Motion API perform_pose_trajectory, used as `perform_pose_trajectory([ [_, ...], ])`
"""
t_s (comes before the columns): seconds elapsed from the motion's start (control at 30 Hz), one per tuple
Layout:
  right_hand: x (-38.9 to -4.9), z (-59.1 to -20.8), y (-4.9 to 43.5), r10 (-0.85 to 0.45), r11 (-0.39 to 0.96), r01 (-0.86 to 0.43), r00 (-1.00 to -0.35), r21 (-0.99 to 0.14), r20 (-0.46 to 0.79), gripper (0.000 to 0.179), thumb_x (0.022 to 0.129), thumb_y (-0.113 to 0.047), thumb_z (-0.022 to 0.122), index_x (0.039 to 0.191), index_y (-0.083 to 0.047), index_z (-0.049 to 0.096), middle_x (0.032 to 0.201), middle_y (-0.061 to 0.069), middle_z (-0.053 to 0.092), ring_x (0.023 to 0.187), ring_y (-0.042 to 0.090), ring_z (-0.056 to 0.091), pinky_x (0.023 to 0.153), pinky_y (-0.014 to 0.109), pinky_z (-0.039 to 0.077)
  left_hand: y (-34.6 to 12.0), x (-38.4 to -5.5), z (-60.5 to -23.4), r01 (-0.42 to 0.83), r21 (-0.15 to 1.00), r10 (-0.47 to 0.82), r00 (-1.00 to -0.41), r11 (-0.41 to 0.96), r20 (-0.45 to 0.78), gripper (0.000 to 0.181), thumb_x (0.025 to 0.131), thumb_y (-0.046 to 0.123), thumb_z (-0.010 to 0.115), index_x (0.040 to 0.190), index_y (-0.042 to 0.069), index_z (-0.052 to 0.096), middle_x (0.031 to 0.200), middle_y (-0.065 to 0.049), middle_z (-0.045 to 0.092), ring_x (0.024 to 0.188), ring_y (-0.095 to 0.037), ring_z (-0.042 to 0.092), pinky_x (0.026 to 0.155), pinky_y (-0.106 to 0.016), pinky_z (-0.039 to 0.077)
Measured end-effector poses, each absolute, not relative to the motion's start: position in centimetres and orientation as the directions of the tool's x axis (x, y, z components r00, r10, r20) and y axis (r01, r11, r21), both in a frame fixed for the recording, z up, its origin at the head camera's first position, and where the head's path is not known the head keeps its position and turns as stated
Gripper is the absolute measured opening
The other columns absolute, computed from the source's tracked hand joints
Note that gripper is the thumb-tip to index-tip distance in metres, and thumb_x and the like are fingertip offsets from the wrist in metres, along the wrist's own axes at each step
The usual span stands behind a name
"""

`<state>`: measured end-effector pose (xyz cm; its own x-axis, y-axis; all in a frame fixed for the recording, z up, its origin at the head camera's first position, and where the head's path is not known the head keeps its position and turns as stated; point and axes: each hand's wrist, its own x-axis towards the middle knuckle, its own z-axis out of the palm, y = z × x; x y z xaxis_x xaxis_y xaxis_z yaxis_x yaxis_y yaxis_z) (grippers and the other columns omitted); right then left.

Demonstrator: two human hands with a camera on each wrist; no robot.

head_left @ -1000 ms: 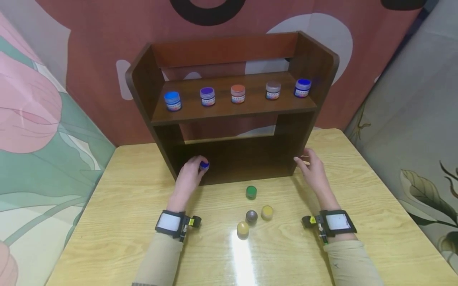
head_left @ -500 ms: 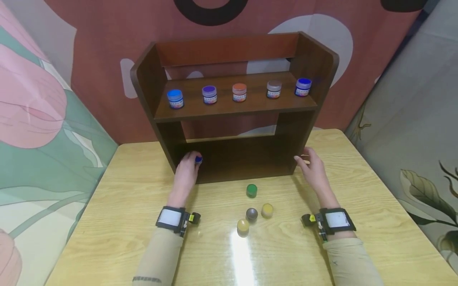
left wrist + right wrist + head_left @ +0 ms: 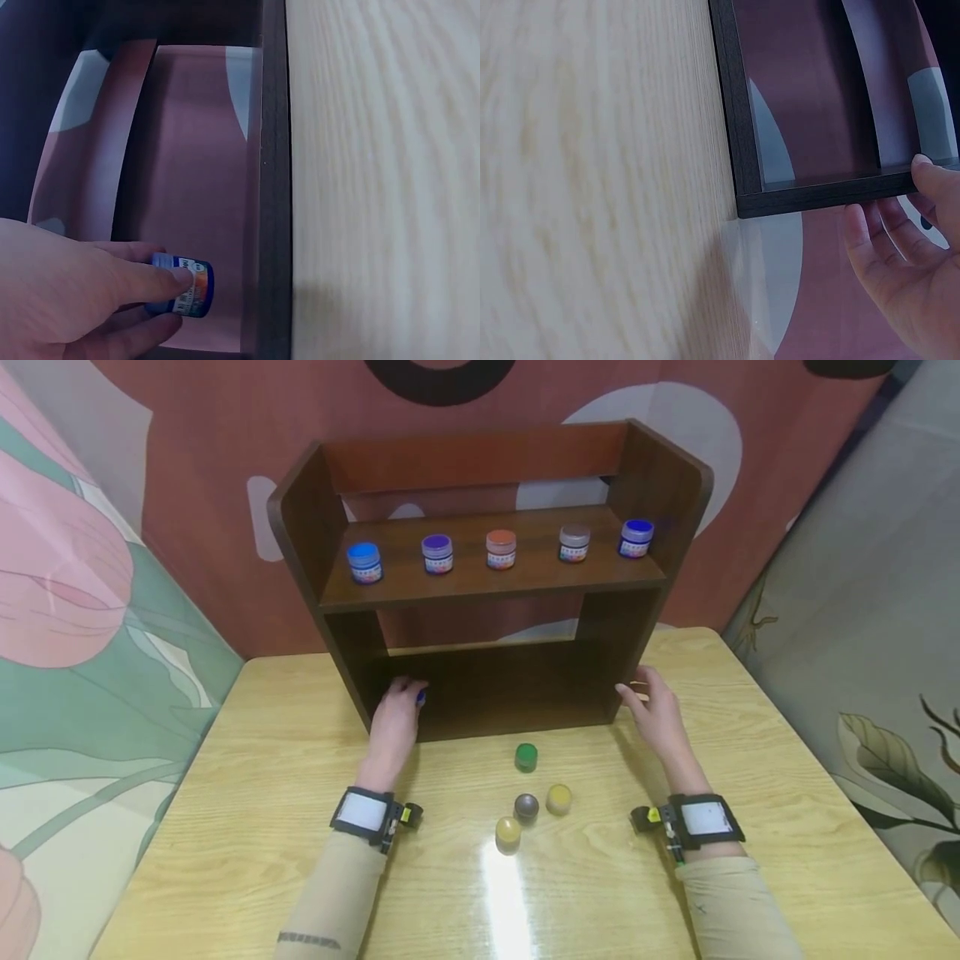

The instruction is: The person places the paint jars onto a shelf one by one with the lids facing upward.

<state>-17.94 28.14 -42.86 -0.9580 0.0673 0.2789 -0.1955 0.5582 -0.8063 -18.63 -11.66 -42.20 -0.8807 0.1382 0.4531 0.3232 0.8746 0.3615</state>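
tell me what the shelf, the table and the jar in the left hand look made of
Shelf: probably wood or laminated board; dark brown, low sheen, faint grain. Table: wood or laminate; pale grain, glossy glare streak. Jar: likely plastic; smooth blue ends, printed label.

lower bay (image 3: 517,693): room mid-right | left hand (image 3: 393,722) blocks left | depth unclear

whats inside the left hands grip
A blue jar with a label, pinched in the left hand. The hand covers part of the label, and the jar's far side can't be seen.
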Motion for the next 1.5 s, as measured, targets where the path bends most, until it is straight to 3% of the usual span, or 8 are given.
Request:
perform_pose_trajectory([
  [0.23,-18.0,-42.8,28.2,0.066,0.558,-0.201,-0.956,-0.805,0.285,0.045,0.105,-0.024,0.051,0.137,0.006,0.044,0.132,0.031,0.055,0.124,0.048,0.055,0.1,0.06,0.05,-11.4,-19.2,-40.7,0.314,0.246,0.193,-0.889,0.917,0.416,0.025,0.091,-0.006,0.064,0.114,0.001,0.067,0.112,-0.022,0.066,0.093,-0.038,0.071,0.074,-0.045,0.062],
  [0.6,-18.1,-42.7,28.2,0.069,0.555,-0.206,-0.954,-0.806,0.291,0.044,0.105,-0.023,0.052,0.136,0.007,0.044,0.132,0.031,0.054,0.123,0.049,0.056,0.1,0.06,0.05,-11.6,-19.8,-39.5,0.295,0.094,0.243,-0.9,0.951,0.363,0.011,0.086,-0.008,0.066,0.091,0.001,0.061,0.09,-0.019,0.067,0.077,-0.034,0.071,0.061,-0.042,0.06],
  [0.83,-18.1,-42.7,28.1,0.071,0.558,-0.202,-0.955,-0.805,0.289,0.043,0.104,-0.022,0.052,0.135,0.006,0.045,0.131,0.03,0.055,0.122,0.047,0.057,0.099,0.059,0.051,-11.5,-20.0,-39.2,0.237,-0.034,0.235,-0.916,0.971,0.326,0.015,0.088,-0.005,0.062,0.103,-0.001,0.065,0.089,-0.018,0.069,0.077,-0.032,0.069,0.06,-0.04,0.06],
  [1.07,-18.0,-42.8,28.1,0.077,0.565,-0.197,-0.954,-0.801,0.289,0.043,0.105,-0.021,0.051,0.136,0.007,0.044,0.131,0.03,0.055,0.121,0.046,0.058,0.098,0.059,0.051,-11.7,-20.5,-39.5,0.189,-0.137,0.224,-0.921,0.972,0.319,0.006,0.089,-0.003,0.062,0.094,0.0,0.063,0.082,-0.016,0.067,0.073,-0.03,0.069,0.058,-0.036,0.058],
  [1.5,-18.1,-42.9,28.1,0.07,0.569,-0.207,-0.952,-0.796,0.297,0.041,0.104,-0.021,0.052,0.135,0.006,0.046,0.13,0.029,0.056,0.121,0.045,0.059,0.096,0.056,0.052,-11.8,-20.9,-40.1,0.192,-0.181,0.237,-0.932,0.964,0.274,0.005,0.091,-0.003,0.059,0.094,-0.001,0.062,0.086,-0.017,0.068,0.076,-0.03,0.069,0.061,-0.037,0.059],
])
